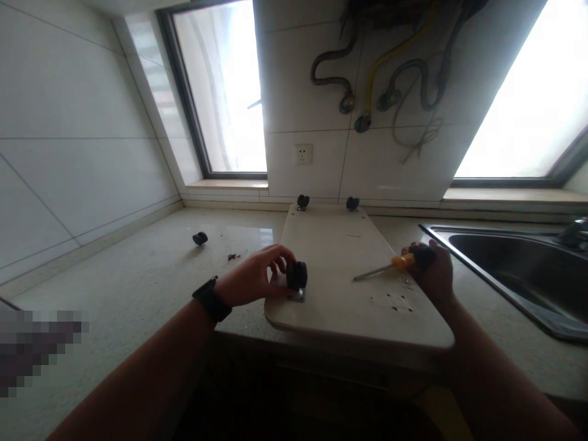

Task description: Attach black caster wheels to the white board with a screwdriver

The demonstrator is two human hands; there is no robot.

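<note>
A white board [331, 257] with rounded corners lies flat on the countertop. My left hand [271, 272], with a dark watch on its wrist, grips a black caster wheel [296, 275] whose metal plate rests at the board's near left corner. In my right hand [438, 269] is a screwdriver [403, 263] with a yellow and black handle, its shaft pointing left over the board. Loose screws [407, 283] lie near that hand, by several small holes in the near right corner. Two more casters, a left one [302, 202] and a right one [352, 203], stand at the far corners.
Another caster [199, 238] and a small pile of screws [233, 256] lie on the countertop [151, 275] to the left. A metal sink [514, 257] is set in at the right. Pipes [367, 73] and a socket [304, 154] are on the tiled wall between two windows.
</note>
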